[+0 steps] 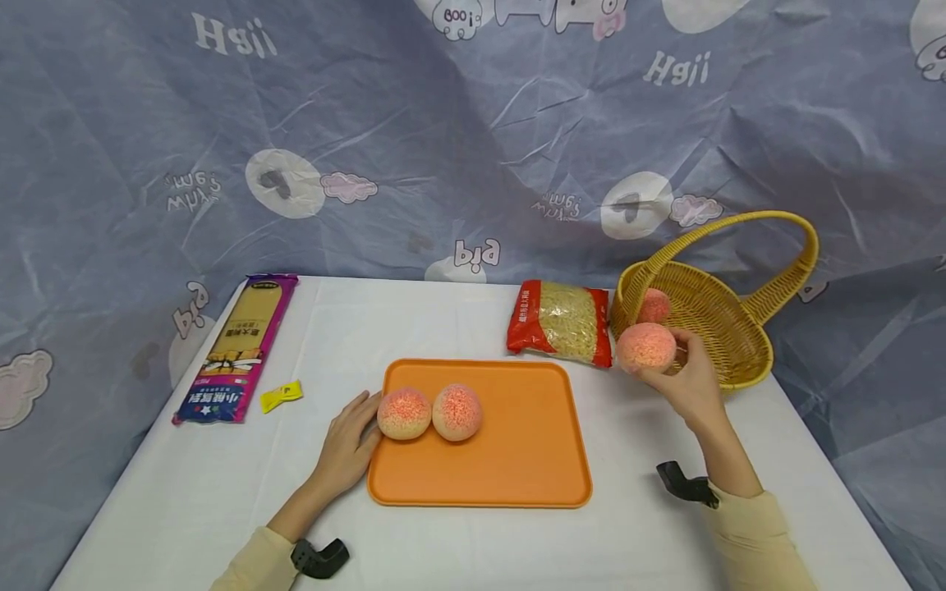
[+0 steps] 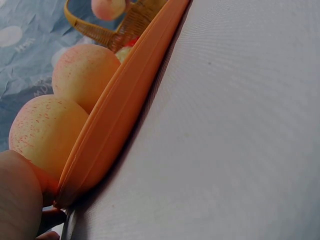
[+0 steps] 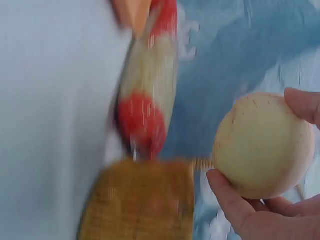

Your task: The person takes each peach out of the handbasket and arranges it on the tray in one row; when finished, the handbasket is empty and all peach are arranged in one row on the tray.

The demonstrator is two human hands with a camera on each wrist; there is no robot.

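Note:
My right hand (image 1: 691,382) grips a pink-and-cream peach (image 1: 646,347) at the near left side of a yellow woven basket (image 1: 727,328). Inside the basket, another peach (image 1: 654,305) is partly hidden by the handle and the held fruit. The right wrist view shows the thumb and fingers around the held peach (image 3: 265,145). At the left rim of an orange tray (image 1: 510,460), my left hand (image 1: 347,443) rests with fingers extended. Two peaches, one on the left (image 1: 404,413) and one on the right (image 1: 456,412), sit side by side on the tray near that hand.
A red bag of pasta (image 1: 562,322) lies behind the tray, against the basket's left side. On the left are a purple pasta packet (image 1: 236,349) and a small yellow wrapped candy (image 1: 282,396). A patterned blue-grey cloth (image 1: 414,123) hangs behind the white table (image 1: 473,542).

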